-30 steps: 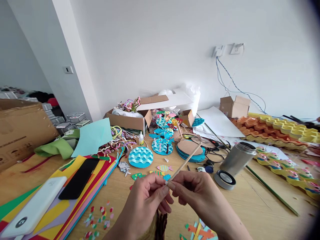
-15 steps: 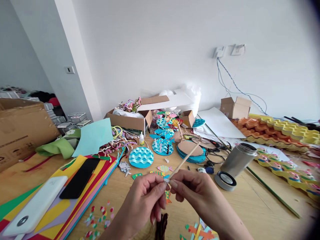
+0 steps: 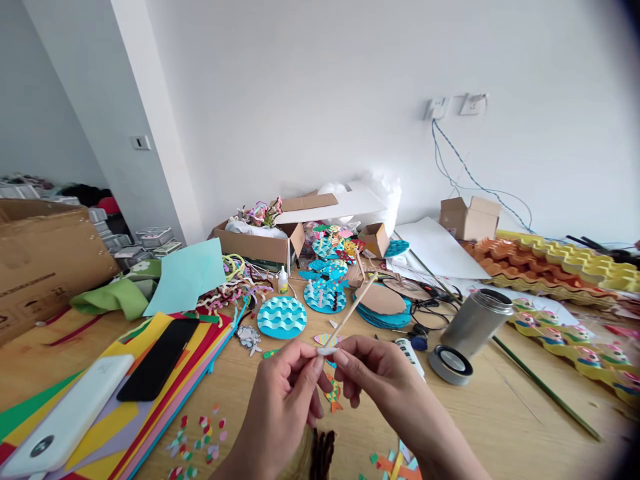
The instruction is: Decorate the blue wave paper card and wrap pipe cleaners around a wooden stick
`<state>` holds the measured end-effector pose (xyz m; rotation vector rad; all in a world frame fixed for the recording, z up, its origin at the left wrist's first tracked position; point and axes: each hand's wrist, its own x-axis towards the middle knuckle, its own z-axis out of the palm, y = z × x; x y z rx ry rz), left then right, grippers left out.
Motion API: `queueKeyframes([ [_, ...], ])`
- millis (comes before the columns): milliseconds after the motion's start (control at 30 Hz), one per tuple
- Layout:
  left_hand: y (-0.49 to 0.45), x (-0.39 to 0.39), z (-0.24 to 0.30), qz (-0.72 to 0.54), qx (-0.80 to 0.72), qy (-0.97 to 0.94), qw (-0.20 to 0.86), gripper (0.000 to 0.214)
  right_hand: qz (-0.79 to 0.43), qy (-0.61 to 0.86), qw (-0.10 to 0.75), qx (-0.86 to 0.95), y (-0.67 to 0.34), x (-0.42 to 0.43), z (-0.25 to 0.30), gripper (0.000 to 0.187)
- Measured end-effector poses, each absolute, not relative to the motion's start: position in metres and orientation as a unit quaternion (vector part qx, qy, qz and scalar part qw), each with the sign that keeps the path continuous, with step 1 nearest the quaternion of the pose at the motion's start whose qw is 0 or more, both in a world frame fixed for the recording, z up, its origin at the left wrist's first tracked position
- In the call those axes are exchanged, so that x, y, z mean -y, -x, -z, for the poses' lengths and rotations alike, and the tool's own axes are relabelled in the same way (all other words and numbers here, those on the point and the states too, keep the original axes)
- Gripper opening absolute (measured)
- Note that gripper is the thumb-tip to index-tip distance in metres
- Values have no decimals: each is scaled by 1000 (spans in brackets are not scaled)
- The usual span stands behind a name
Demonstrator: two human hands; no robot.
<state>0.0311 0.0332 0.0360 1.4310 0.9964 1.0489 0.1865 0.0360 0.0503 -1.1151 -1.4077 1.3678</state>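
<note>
My left hand (image 3: 290, 387) and my right hand (image 3: 375, 373) meet at the middle front, thumbs and forefingers pinched together. Between their fingertips is a small soft-looking white piece (image 3: 327, 351), its material unclear. A thin wooden stick (image 3: 355, 305) slants up to the right from this piece; its lower end is hidden. Under my hands lie striped paper fish (image 3: 327, 339) and an orange-and-green paper fish (image 3: 334, 393). Dark brown fuzzy strips (image 3: 323, 453) are below, at the bottom edge. Beyond my fingers lies a blue disc with wavy strips (image 3: 282, 316).
Coloured sheets (image 3: 165, 413) bear a black phone (image 3: 159, 360) and a white power bank (image 3: 70, 417) at left. An open steel flask (image 3: 477, 323) and its lid (image 3: 451, 364) stand right, near a green rod (image 3: 545, 393). A glue bottle (image 3: 283, 280) stands behind; paper scraps (image 3: 200, 433) lie in front.
The stick's upper end has swung left and lower. The white piece now shows more between my fingertips, and my hands have shifted slightly left. A white tube shows more beside my right hand.
</note>
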Motion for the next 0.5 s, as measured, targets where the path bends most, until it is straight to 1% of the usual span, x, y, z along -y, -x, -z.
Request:
queueKeyframes([
  [133,-32,-33,-36,-429,-411,-592,544,28,-546,456,444,545,-184,-37,-49,42],
  [267,-34,-32,-38,-421,-409,-578,568,29,-545,444,467,537,-183,-37,-47,37],
  [367,-35,-33,-38,-409,-388,-547,618,31,-540,436,478,538,-184,-37,-46,33],
  [500,-33,-34,-38,-393,-348,-461,715,26,-540,427,473,550,-186,-37,-48,30],
])
